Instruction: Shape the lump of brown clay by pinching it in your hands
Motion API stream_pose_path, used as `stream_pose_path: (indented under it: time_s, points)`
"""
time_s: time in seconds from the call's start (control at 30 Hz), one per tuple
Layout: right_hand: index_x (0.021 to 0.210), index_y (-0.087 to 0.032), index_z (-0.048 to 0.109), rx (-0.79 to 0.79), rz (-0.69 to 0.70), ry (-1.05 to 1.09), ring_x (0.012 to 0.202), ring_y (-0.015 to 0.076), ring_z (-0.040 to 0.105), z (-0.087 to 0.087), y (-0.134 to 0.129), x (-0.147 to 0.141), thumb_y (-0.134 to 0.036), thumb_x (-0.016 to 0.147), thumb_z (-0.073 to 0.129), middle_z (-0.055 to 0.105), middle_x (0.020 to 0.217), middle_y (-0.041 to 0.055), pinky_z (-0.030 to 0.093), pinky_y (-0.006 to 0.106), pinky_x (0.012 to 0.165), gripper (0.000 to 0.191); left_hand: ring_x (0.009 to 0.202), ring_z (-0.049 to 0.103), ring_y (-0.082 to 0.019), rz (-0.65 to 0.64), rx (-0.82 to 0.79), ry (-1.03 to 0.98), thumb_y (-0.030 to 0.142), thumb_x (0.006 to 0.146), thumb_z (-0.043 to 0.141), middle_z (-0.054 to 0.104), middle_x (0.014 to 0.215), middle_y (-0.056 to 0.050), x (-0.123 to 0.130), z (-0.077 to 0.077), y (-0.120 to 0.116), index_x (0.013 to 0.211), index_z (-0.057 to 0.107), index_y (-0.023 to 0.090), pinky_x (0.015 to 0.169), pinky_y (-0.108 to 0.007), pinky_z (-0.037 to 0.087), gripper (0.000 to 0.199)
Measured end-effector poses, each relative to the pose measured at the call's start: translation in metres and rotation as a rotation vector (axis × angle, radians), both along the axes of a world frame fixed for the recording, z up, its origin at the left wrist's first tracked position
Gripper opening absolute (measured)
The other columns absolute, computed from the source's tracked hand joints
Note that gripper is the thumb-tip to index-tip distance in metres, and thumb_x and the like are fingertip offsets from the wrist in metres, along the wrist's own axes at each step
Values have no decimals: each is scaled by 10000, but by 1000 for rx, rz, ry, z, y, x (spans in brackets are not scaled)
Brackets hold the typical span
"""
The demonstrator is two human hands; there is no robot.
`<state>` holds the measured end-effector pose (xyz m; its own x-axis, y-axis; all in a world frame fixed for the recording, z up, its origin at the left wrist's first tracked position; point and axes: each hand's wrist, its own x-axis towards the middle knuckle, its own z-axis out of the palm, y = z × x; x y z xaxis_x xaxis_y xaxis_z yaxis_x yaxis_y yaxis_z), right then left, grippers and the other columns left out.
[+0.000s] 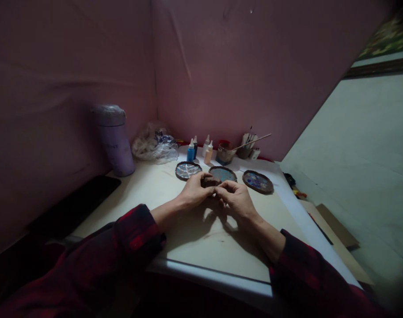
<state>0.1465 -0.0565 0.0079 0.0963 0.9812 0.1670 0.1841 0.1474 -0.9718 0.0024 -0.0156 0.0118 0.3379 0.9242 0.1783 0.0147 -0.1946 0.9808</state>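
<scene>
Above the middle of the table, my left hand (196, 192) is closed around a small dark brown piece (211, 181) that looks like clay. My right hand (236, 198) has its thumb and fingers pinched together at the near right edge of that piece, touching the left fingertips. Fingers cover much of the piece, so its full shape is hidden. Just beyond my hands lie three flat dishes with rough brown rims: a blue one with white lines (187, 170), a plain blue-grey one (222, 173) partly behind the hands, and a blue-spotted one (258, 181).
Several small dropper bottles (190, 152) stand behind the dishes, beside a jar (225, 154) and a holder of pens (248, 148) with a long stick. A crumpled plastic bag (155, 143) and a lilac tumbler (114, 142) are at left. A dark flat object (76, 204) lies along the left edge.
</scene>
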Motion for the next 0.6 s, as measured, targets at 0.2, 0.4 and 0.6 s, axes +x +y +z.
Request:
stream_pose_path:
  time_s: [0.2,0.4,0.6]
  points:
    - [649,-170,599,-30,51,93,401,110,509,1,0,1,-373,735,639,591,478,-13,411,231,425,224,861,632,-190,-39,-47,-53,242,674,773,678,967,-112,-1,-6,4,1024,624,85,771,-302,492,412]
    - [634,-166,602,3,18,18,441,105,515,3,-2,0,-384,679,713,582,494,-21,406,222,441,249,871,632,-187,-5,-10,-21,174,646,750,682,968,-92,-1,-2,1,1021,633,106,769,-290,485,399]
    - [685,-176,605,-46,69,107,432,115,526,3,-2,1,-363,710,663,603,510,-14,430,241,452,198,738,621,-145,-83,-136,-109,246,676,777,679,889,-86,-2,-5,4,976,647,97,704,-273,483,359]
